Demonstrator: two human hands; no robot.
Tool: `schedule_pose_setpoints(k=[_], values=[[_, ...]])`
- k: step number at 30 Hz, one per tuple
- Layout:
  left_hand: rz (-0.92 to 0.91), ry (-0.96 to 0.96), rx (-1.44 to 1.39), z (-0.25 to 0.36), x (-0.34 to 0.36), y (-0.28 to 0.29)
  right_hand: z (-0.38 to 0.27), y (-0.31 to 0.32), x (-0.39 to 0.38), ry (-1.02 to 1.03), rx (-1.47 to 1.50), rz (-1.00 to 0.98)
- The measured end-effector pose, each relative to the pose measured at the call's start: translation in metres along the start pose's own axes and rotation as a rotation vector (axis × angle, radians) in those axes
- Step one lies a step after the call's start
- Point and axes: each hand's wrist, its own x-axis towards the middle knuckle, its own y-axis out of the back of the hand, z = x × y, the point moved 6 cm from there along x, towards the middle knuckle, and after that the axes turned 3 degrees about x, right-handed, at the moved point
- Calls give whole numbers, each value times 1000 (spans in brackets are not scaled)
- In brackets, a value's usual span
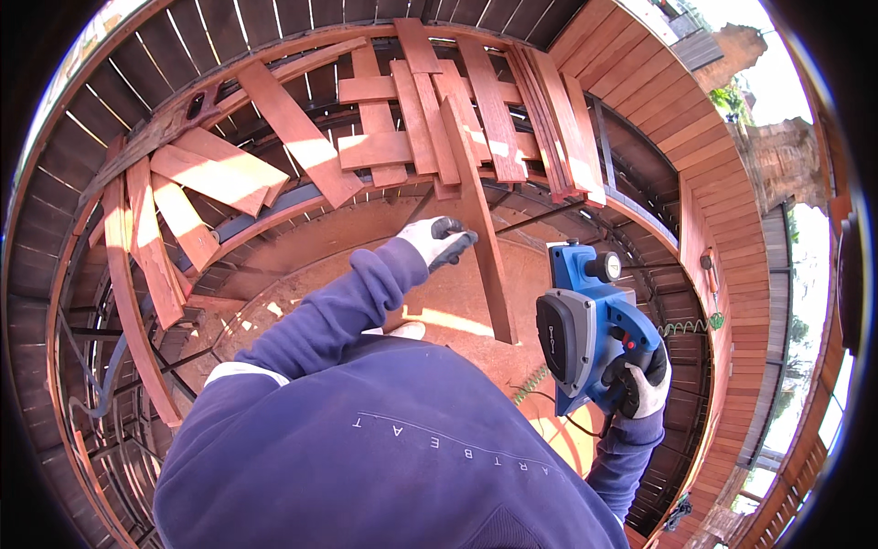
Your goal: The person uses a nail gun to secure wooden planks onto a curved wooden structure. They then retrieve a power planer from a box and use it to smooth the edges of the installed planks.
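Left hand (pixel 439 242) fingers grip upright plank (pixel 480 229); right hand (pixel 640 380) fingers clasp blue planer (pixel 585 320), grey side panel.

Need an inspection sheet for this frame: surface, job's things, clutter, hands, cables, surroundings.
Surface: reddish sawdust-covered floor under the work.
Job's things: blue electric planer; long reddish plank standing tilted.
Clutter: loose planks piled to the left, more stacked planks ahead.
Hands: left hand, gloved, at the plank, contact unclear; right hand, gloved, grips the planer's handle.
Cables: thin cord under the planer; green coiled cord to the right.
Surroundings: slatted wooden decking, dark metal frame, stone wall beyond.
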Motion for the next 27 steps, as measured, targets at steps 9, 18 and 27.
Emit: schedule_pose_setpoints(k=[9,18,27], values=[[729,-420,797,91,57,159,-30,-42,-51,79,70,24],[604,-246,1107,52,110,135,-4,-52,-94,-98,60,49],[660,-373,1064,56,129,148,3,-64,-99,-140,7,135]])
